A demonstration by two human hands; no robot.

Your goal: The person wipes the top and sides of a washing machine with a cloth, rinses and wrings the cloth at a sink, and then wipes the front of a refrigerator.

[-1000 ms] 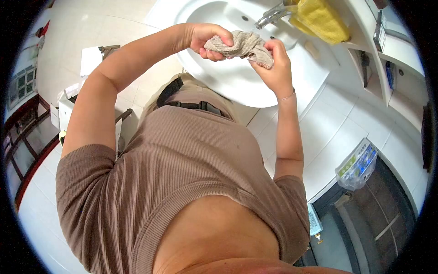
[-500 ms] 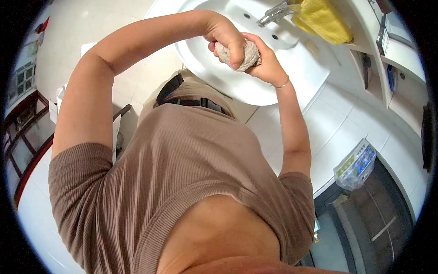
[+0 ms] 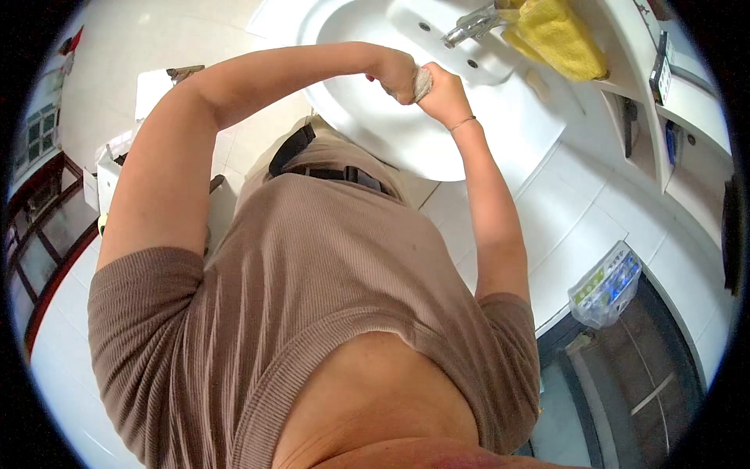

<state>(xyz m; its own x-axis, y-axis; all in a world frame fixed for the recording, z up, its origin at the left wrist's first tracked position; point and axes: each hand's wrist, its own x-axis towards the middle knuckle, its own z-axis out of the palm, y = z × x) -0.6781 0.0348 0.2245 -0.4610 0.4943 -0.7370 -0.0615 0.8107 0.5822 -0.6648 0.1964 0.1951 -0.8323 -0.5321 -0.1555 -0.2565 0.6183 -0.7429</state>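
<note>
Stretched out a second ago, then balled, a cloth now shows only as a small patch between the clenched left hand and right hand, the latter sitting farther from the right edge of the sink.

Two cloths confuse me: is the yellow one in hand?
No: the left hand and right hand grip the pale cloth; the yellow cloth is by the faucet.

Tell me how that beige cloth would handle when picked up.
The beige cloth is probably floppy, since it bunches between the left hand and right hand. It may be light, as only a small bulge shows between them.
</note>
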